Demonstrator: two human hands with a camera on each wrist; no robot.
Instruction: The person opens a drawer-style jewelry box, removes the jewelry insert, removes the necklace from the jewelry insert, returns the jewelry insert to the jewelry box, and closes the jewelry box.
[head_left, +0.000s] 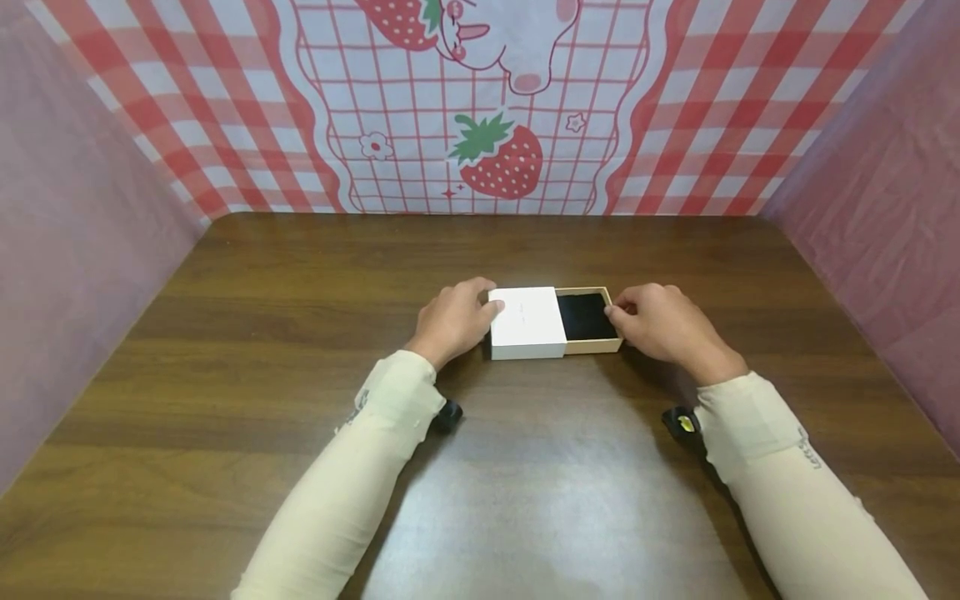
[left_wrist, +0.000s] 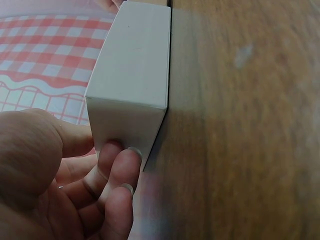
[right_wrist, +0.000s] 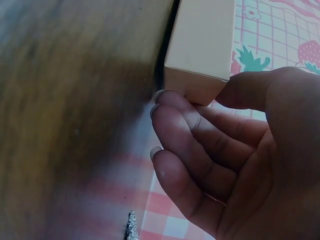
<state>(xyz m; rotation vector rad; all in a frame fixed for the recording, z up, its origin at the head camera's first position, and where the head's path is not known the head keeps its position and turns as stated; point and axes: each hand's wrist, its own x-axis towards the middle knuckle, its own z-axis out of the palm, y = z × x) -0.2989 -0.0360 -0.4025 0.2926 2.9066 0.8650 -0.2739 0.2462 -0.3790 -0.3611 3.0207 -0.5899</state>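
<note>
A white box sleeve (head_left: 525, 321) lies flat on the table, with its tan inner tray (head_left: 592, 345) slid partway out to the right. Black lining (head_left: 587, 317) covers the inside of the tray. My left hand (head_left: 455, 319) grips the sleeve's left end, thumb on the top edge and fingertips against the end face, as the left wrist view shows on the sleeve (left_wrist: 130, 55). At the tray's outer end, my right hand (head_left: 667, 321) pinches the end wall between thumb and curled fingers. The right wrist view shows the tray's plain side (right_wrist: 200, 40).
The brown wooden table (head_left: 262, 333) surrounds the box. Behind it hangs a red-and-white checked cloth (head_left: 495, 108) with strawberries, and pink-purple cloth walls (head_left: 877, 150) stand at both sides. Dark wrist devices (head_left: 681, 423) sit under the pale sleeves.
</note>
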